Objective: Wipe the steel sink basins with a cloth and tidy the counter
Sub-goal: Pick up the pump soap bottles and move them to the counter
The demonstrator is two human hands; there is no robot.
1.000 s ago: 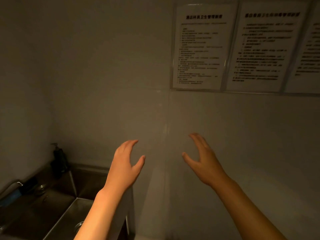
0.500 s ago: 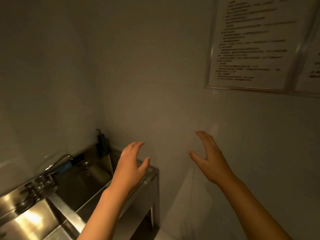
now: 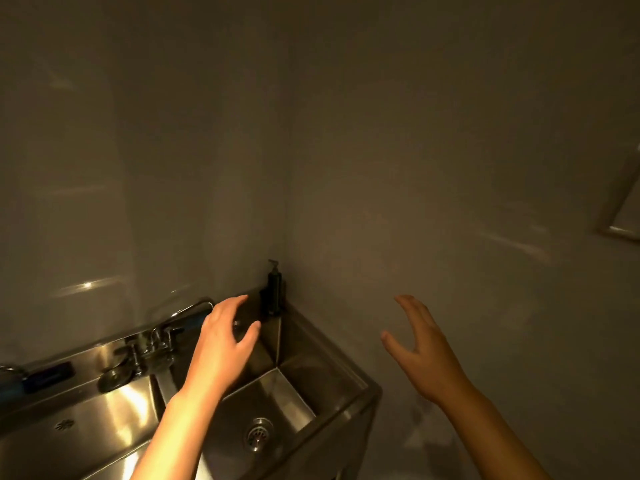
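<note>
Dim, plain walls meet in a corner above a polished steel sink (image 3: 332, 396) with two square basins and a round drain (image 3: 258, 434). Faucet (image 3: 166, 336) and dark pump bottle (image 3: 274, 289) stand along its back ledge. Left hand (image 3: 225, 344) and right hand (image 3: 420, 351) hover empty, fingers spread; no cloth shows.

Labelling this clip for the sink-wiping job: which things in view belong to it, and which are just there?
Job:
right basin
left basin
left hand, empty
right hand, empty
No cloth in view.

Just there:
soap pump bottle
faucet
wall frame
</note>
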